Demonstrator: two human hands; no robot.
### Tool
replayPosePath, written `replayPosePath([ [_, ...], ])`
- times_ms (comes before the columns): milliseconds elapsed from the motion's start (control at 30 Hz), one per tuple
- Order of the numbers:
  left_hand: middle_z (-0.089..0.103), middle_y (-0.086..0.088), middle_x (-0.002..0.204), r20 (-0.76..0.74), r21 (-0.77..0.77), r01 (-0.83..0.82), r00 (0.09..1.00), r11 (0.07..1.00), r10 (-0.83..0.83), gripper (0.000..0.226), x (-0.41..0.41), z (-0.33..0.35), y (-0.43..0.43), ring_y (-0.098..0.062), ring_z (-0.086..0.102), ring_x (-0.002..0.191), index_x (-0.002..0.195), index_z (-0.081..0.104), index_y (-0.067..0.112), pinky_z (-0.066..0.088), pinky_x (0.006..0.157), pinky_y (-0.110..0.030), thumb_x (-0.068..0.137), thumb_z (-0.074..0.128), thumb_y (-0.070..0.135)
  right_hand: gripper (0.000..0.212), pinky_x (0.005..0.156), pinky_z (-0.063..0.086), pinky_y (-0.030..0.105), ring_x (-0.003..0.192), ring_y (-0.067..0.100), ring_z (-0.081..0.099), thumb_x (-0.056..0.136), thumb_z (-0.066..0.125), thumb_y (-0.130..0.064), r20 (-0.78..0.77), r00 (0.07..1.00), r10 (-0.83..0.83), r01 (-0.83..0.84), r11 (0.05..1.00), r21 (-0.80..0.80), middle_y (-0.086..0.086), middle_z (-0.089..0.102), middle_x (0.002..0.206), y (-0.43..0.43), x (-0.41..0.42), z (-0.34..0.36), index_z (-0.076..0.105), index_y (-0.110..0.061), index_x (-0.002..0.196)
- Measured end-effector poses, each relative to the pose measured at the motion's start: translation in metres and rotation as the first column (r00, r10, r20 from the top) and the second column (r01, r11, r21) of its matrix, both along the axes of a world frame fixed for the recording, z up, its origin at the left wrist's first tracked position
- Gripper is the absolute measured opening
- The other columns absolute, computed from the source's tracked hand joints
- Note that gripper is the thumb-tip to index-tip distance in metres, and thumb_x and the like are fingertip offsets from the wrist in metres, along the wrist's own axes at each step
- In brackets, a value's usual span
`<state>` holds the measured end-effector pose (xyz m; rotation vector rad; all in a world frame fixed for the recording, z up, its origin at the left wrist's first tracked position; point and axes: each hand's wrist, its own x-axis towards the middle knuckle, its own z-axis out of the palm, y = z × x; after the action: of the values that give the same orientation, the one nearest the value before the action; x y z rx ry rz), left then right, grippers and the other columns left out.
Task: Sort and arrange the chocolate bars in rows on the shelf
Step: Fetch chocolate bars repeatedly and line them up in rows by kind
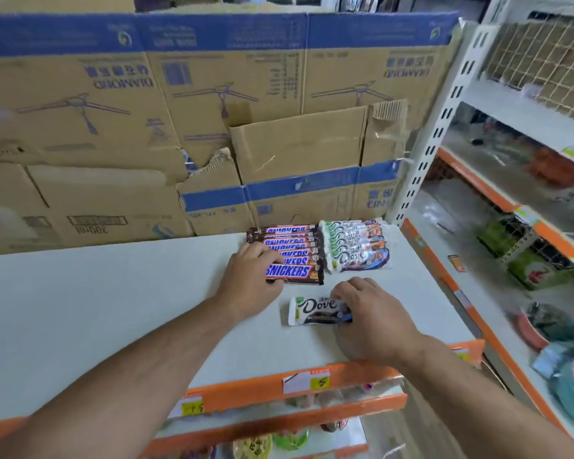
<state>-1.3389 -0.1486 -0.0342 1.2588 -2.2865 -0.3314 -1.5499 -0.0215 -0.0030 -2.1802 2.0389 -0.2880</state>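
Observation:
On the white shelf (pixel 113 293), a row of several Snickers bars (pixel 289 243) lies overlapped toward the back. Beside it on the right is a row of several white Dove bars (pixel 357 243). My left hand (pixel 249 279) grips the left end of the front Snickers bar (pixel 295 272), at the near end of that row. My right hand (pixel 371 319) holds the right end of a single Dove bar (pixel 315 311), which lies flat on the shelf, apart from the Dove row and nearer to me.
Flattened cardboard boxes (pixel 212 111) stand along the back of the shelf. An orange price rail (pixel 279 389) runs along the front edge. A white upright post (pixel 434 134) and further stocked shelves (pixel 527 253) are on the right. Lower shelves with goods sit below.

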Motion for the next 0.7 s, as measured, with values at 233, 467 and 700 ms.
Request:
replayPosePath([
  [233,0.055,0.008,0.106,-0.145,0.081,0.036,0.989,0.996,-0.024,0.037,0.007,-0.004,-0.003,-0.013,0.047,0.105,0.106,0.07,0.024,0.043,0.097,-0.037,0.071,0.08,0.03,0.041,0.065,0.036,0.026,0.098,0.015,0.049,0.071,0.059,-0.026,0.046,0.999,0.021,-0.022,0.999,0.038,-0.01,0.052,0.098,-0.01,-0.005,0.001,0.056,-0.029,0.111],
  [467,0.055,0.009,0.103,-0.187,0.041,0.063,0.981,0.997,-0.055,0.04,0.01,-0.009,-0.006,-0.014,0.05,0.103,0.103,0.071,0.023,0.045,0.093,-0.034,0.066,0.077,0.038,0.039,0.066,0.039,0.026,0.094,0.014,0.05,0.07,0.062,-0.029,0.062,0.998,0.01,-0.015,0.997,0.081,-0.01,0.051,0.097,-0.013,-0.011,0.0,0.056,-0.03,0.109],
  [700,0.057,0.007,0.104,-0.137,-0.038,0.035,0.99,0.999,-0.04,0.038,0.009,-0.011,-0.001,-0.015,0.051,0.102,0.105,0.07,0.021,0.047,0.089,-0.039,0.07,0.069,0.036,0.038,0.064,0.034,0.025,0.09,0.013,0.049,0.073,0.066,-0.031,0.042,0.999,0.035,-0.038,0.997,0.07,-0.01,0.051,0.099,-0.015,-0.015,-0.001,0.056,-0.03,0.11],
])
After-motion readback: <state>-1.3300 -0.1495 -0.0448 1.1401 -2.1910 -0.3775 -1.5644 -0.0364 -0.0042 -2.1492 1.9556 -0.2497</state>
